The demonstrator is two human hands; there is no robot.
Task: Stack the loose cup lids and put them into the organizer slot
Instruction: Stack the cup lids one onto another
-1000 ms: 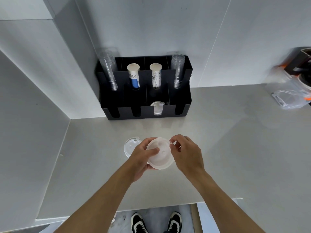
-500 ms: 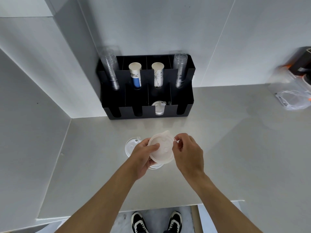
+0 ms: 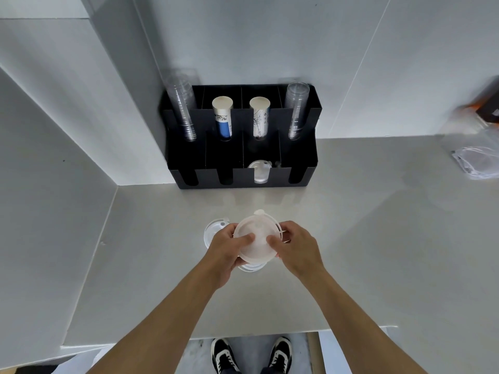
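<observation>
Both hands hold a small stack of translucent white cup lids (image 3: 258, 245) above the counter. My left hand (image 3: 225, 249) grips its left edge with the thumb on top. From the right, my right hand (image 3: 295, 245) pinches the stack, thumb pressing on the top lid. One more loose lid (image 3: 212, 229) lies flat on the counter, partly hidden behind my left hand. The black organizer (image 3: 240, 182) stands against the back wall. Its third front slot holds several lids (image 3: 260, 171); the other front slots look dark.
The organizer's back row holds two stacks of clear cups (image 3: 182, 109) and two sleeves of paper cups (image 3: 222, 117). A side wall closes the counter on the left. A clear plastic bag (image 3: 475, 160) lies far right. The counter's front edge is near my shoes.
The stack has been lifted slightly and tilted toward me, and lower lids now show beneath the top one. My right thumb has moved from the rim onto the top lid.
</observation>
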